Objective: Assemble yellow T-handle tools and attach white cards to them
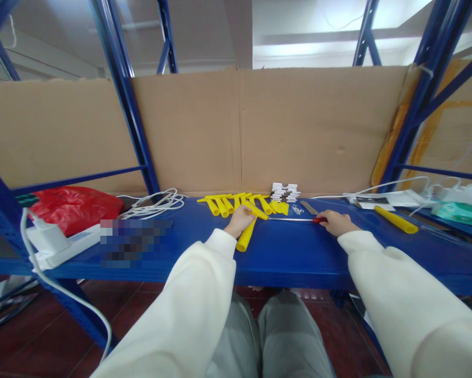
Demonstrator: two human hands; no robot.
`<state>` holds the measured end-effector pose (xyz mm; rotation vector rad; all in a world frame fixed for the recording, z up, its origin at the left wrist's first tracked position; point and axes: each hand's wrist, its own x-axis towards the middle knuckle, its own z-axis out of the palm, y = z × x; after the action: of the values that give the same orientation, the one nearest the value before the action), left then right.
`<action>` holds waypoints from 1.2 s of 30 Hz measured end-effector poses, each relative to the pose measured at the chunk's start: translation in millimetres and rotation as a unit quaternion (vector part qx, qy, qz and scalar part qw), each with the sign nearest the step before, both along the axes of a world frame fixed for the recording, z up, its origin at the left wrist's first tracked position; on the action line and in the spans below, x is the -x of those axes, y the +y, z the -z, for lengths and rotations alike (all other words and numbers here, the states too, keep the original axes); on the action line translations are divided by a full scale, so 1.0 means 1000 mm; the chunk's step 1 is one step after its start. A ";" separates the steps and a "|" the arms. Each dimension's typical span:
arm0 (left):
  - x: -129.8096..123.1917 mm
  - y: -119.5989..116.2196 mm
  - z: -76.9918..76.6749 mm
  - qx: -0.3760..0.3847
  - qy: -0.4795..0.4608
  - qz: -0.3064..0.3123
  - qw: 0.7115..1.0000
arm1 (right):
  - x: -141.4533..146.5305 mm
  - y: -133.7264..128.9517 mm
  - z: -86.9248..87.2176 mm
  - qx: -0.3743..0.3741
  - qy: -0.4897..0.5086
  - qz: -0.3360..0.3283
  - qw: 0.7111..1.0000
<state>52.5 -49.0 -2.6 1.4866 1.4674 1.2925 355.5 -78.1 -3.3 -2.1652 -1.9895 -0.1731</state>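
My left hand (239,221) is closed around a yellow T-shaped plastic tube piece (246,239), whose round open end points toward me. In my right hand (336,223) is a screwdriver (293,219) with a red handle, and its long shaft lies level, tip toward the yellow piece. Whether the tip touches it, I cannot tell. Behind my left hand lie several similar yellow T-shaped pieces (223,209). Small yellow flat parts (280,208) and a scatter of tiny metal bits (297,209), perhaps screws, sit beyond the shaft. A flat grey strip (308,208) rests near my right hand.
White stacked boxes or cards (285,192) stand against the cardboard wall (299,131). A yellow tube (396,219) lies at right on the blue shelf (299,257). To the left are coiled white cable (157,203), a red plastic bag (78,207) and a power strip (74,244).
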 end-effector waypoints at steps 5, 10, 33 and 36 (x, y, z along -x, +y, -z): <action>0.000 0.001 0.003 0.016 -0.008 0.025 1.000 | -0.004 -0.002 -0.001 -0.001 -0.004 0.033 0.999; 0.002 0.002 0.003 0.022 0.011 0.042 0.999 | -0.004 -0.002 0.000 -0.001 0.002 0.036 0.999; 0.001 0.001 0.001 0.011 0.002 0.007 1.000 | 0.006 0.011 -0.009 -0.048 0.047 0.049 0.997; 0.002 0.002 0.000 0.015 -0.001 0.010 1.000 | 0.006 0.011 -0.006 -0.062 0.044 0.030 0.997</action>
<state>50.7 -47.0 -2.7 1.4764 1.4610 1.2535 349.6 -66.7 3.1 -2.1183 -1.8168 -0.1999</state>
